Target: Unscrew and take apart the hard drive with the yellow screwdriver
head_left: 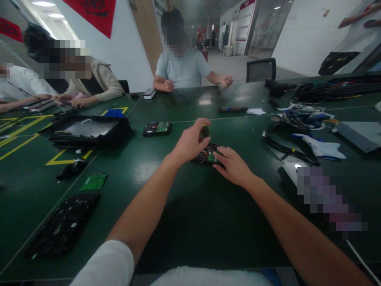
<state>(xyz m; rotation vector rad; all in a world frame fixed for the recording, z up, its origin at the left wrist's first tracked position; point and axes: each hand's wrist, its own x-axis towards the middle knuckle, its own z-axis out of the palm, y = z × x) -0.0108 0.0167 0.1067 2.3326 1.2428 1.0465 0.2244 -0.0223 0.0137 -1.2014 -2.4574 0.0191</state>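
Both hands meet mid-table: left hand (190,143) grips screwdriver (204,130), right hand (233,165) steadies hard drive (208,154).

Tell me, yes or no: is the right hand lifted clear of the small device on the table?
No: the right hand rests flat on the small device, while the left hand grips a screwdriver handle above it.
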